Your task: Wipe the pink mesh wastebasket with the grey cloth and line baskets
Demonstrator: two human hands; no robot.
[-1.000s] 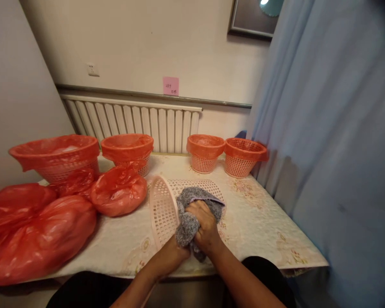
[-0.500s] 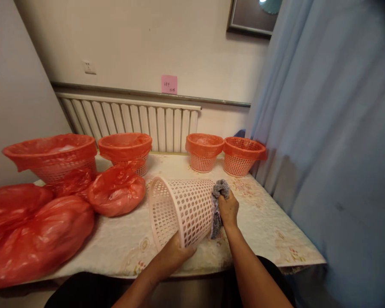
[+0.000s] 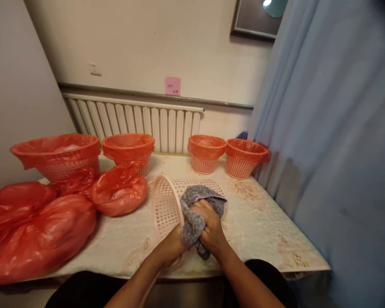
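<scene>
A pale pink perforated plastic basket lies on its side above the table, its wide mouth facing left. My left hand grips the basket near the lower part of its rim; its fingertips are partly hidden. Pressed against the basket's outer wall is a grey cloth, bunched under my right hand, whose fingers are closed on it. The cloth covers much of the basket's near side.
Along the back stand baskets lined with red bags: a wide one, a second and two smaller ones. Filled red plastic bags crowd the left. A blue curtain hangs at the right of the floral-covered table.
My right hand has moved left with the grey cloth, from the basket's base end onto the middle of its side, near my left hand. The left hand keeps its grip.
</scene>
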